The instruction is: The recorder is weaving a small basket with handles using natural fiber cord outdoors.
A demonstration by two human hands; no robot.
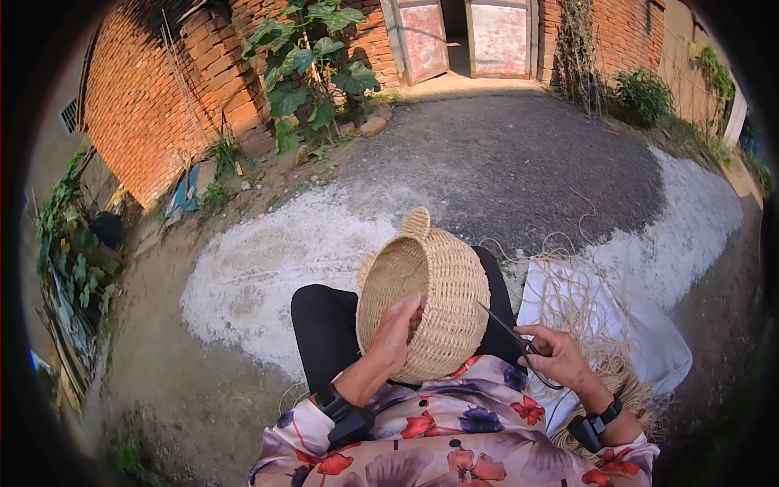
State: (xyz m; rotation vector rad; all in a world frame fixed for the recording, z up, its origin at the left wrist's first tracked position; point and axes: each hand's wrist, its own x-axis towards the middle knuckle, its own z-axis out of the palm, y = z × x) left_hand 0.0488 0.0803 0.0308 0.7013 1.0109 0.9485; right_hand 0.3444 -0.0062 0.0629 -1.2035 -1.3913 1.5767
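Woven fibre basket (456, 304), frame ctr, tipped on lap (320, 325); L hand (395, 331) curled at its opening, prob. to steady it. R hand (565, 361), lower right, closed round scissors (503, 325), tips by basket wall; twine heap (625, 381) beside, prob. for reach.

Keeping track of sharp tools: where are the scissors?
Head view, right of centre: the scissors are in the right hand, blades pointing toward the woven basket.
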